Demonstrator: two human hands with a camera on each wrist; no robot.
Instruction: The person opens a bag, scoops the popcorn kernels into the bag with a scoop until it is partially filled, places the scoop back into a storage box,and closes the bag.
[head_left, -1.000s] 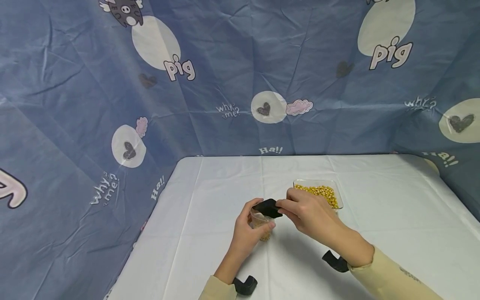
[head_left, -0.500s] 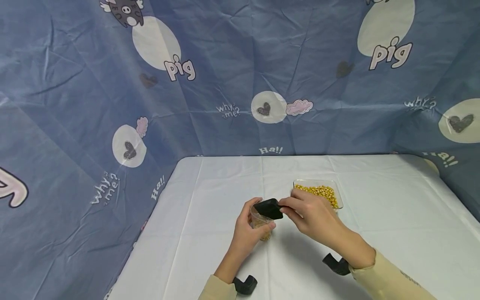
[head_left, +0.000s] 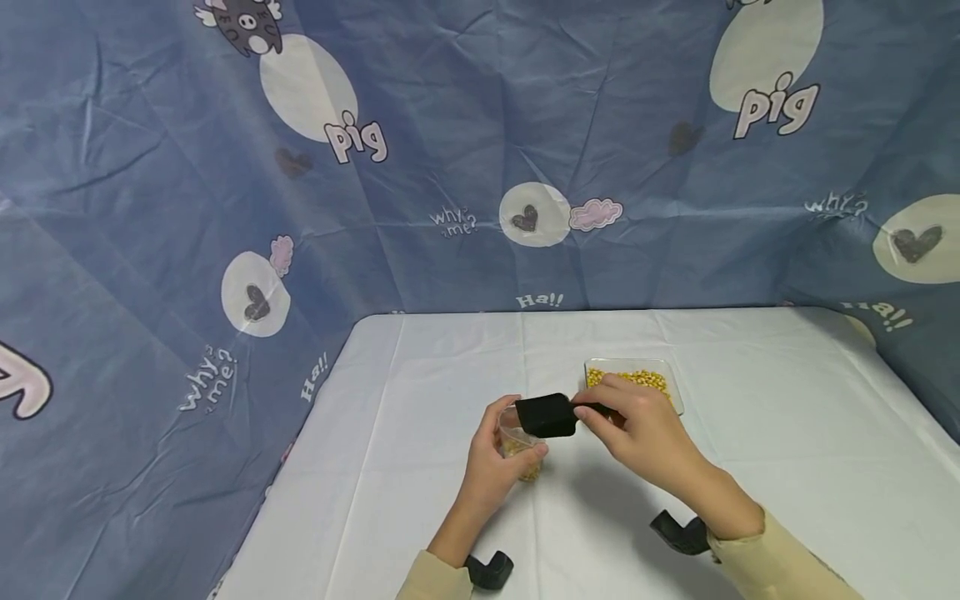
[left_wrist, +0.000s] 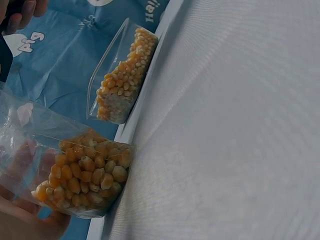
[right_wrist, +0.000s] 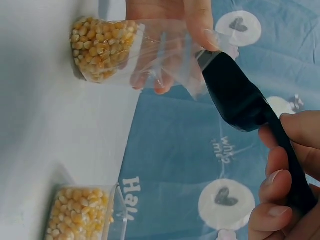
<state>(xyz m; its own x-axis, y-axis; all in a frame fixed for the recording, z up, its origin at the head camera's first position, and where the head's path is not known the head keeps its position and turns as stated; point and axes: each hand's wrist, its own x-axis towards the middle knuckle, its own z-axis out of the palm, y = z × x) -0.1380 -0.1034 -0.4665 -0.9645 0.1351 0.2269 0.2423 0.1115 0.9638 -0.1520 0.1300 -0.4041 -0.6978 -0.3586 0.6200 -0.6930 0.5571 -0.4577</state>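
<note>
My left hand (head_left: pixel 491 454) holds a clear plastic bag (right_wrist: pixel 102 47) around its upper part, and the bag stands upright on the table. Yellow corn kernels (left_wrist: pixel 87 172) fill the bag's lower part. The handle of a small black scoop (head_left: pixel 547 415) is gripped in my right hand (head_left: pixel 648 425), fingers curled round it. The scoop's front lip is at the bag's open mouth, close to my left thumb. From the head view the inside of the scoop cannot be seen.
Behind my right hand stands a clear rectangular box (head_left: pixel 678 398) with more corn kernels in it. A white cloth (head_left: pixel 420 375) covers the table. A blue printed curtain (head_left: pixel 420 150) hangs along the back and left side.
My right hand and the scoop have shifted a little to the right, and more of the scoop's handle shows. The left hand and the bag stay almost still.
</note>
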